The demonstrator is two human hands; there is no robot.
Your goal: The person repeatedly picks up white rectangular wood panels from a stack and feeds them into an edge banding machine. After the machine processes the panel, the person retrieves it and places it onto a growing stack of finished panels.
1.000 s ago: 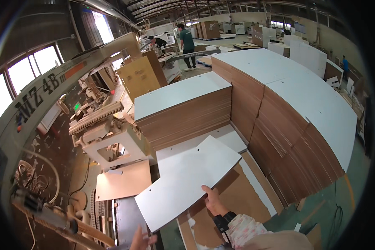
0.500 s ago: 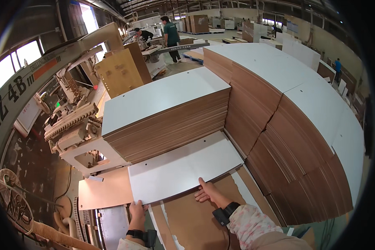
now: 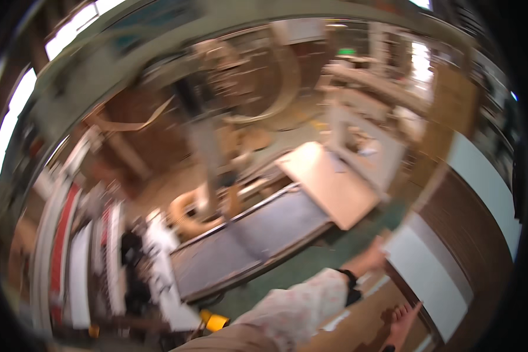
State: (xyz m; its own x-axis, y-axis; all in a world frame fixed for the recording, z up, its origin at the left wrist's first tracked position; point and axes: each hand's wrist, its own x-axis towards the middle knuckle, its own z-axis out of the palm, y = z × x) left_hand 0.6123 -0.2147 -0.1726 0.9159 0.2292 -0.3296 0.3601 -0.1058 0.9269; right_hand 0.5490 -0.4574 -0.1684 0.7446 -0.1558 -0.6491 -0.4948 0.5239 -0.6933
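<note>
Blur covers most of the view, so I can tell only the bigger shapes. My left hand (image 3: 371, 258) reaches out to the near corner of a white board (image 3: 431, 273), which lies flat on a low stack at the right. The hand touches the board's left edge, but the fingers are smeared and I cannot tell if they grip it or only rest on it. On that wrist I wear a dark watch (image 3: 351, 286), and the sleeve (image 3: 296, 308) is light with a small pattern. My right hand (image 3: 402, 322) is lower, near the bottom edge, with the fingers stretched and a little spread; it holds nothing. It hangs over a brown board (image 3: 366, 320) that lies beside the white one, and it throws a shadow there. I cannot tell if it touches that board.

Behind the white board stands a taller stack of brown panels (image 3: 472, 240) with a white top. In front of me, across a strip of green floor (image 3: 299, 270), is a machine with a long grey belt (image 3: 249, 240), and a pale wooden panel (image 3: 328, 182) lies at the belt's far end. A small yellow object (image 3: 216, 321) is on the floor near my sleeve.
</note>
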